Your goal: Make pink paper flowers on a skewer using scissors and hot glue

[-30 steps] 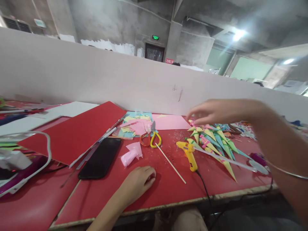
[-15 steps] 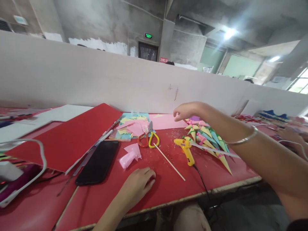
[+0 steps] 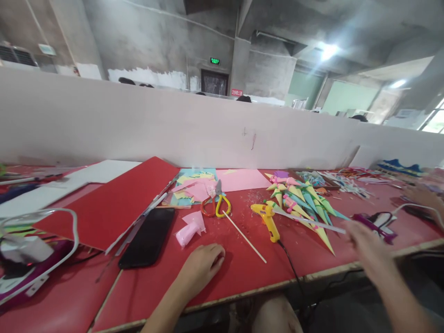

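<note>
My left hand [image 3: 203, 264] rests on the red tabletop with its fingers curled in; nothing shows in it. Close by lie a small folded pink piece [image 3: 189, 231] and a thin pale stick [image 3: 246, 238]. My right hand [image 3: 364, 243] is smeared by motion at the right, by the far end of a long clear glue stick [image 3: 312, 222]. That stick runs from the back of a yellow glue gun [image 3: 268, 222]; whether my fingers touch it I cannot tell. A pile of pastel paper cones [image 3: 301, 196] with pink and green trim lies behind the gun.
Scissors [image 3: 218, 203] with red and yellow handles lie by pink paper scraps [image 3: 197, 187]. A black phone [image 3: 147, 238], a red sheet [image 3: 114, 203] and a purple power strip [image 3: 52, 263] are at left. A white partition [image 3: 173, 125] stands behind. Another person's hand [image 3: 423, 199] is at far right.
My right hand has swung from above the pink sheet at the back to the right and toward me, near the glue stick's end. My left hand stays almost where it was.
</note>
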`<state>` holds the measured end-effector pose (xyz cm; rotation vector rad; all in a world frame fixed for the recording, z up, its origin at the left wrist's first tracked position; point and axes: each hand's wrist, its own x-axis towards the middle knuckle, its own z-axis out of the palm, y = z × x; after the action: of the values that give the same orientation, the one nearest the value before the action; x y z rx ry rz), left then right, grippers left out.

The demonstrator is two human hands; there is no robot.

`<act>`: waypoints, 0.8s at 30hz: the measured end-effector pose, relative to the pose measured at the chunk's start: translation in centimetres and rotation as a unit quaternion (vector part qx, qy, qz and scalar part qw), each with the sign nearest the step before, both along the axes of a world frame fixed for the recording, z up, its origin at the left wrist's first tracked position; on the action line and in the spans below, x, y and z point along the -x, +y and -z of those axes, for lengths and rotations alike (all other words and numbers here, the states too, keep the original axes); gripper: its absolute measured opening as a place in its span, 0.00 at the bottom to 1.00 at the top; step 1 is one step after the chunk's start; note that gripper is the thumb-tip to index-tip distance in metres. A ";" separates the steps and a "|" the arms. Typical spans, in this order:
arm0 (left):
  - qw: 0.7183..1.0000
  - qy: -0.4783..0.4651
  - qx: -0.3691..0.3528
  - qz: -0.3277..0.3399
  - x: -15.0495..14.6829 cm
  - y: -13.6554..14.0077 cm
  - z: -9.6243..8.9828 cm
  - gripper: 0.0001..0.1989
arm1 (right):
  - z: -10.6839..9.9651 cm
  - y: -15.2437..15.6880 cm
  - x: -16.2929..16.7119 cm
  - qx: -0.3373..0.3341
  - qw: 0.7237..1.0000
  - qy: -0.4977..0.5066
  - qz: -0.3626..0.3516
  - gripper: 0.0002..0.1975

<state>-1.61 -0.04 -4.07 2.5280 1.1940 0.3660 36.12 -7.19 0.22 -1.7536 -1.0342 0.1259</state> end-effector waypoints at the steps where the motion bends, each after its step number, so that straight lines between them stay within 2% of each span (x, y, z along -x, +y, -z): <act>1: 1.000 0.008 -0.006 -0.001 0.0 0.0 0.0 0.09 | 1.7 0.4 1.3 0.031 0.998 0.007 -0.053 0.21; 2: 1.000 0.015 -0.012 -0.002 -0.1 0.0 0.0 0.09 | 3.1 1.0 2.8 0.060 0.995 -0.001 -0.080 0.22; 4: 1.000 0.017 -0.017 -0.005 -0.1 -0.1 0.0 0.10 | 4.6 2.2 6.2 0.090 0.984 -0.080 -0.128 0.23; 6: 1.000 0.011 -0.016 -0.007 0.0 -0.1 0.0 0.10 | 5.1 3.6 9.2 0.112 0.968 -0.163 -0.152 0.25; 10: 1.000 -0.002 -0.011 -0.011 0.2 -0.1 -0.1 0.10 | 5.1 5.9 12.1 0.186 0.943 -0.243 -0.134 0.16; 13: 1.000 -0.010 -0.001 -0.014 0.2 -0.1 -0.2 0.09 | 5.0 6.4 11.5 0.211 0.935 -0.262 -0.114 0.13; 19: 1.000 -0.015 0.009 -0.020 0.3 0.1 0.1 0.09 | 5.0 5.7 8.0 0.233 0.927 -0.280 -0.087 0.15; 24: 1.000 -0.015 0.011 -0.025 0.2 0.2 0.2 0.09 | 4.8 5.4 6.9 0.252 0.916 -0.303 -0.080 0.16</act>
<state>-1.86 0.18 -4.30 2.4686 1.2464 0.3983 29.19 -1.78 -4.54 -2.2411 -1.7127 -0.0653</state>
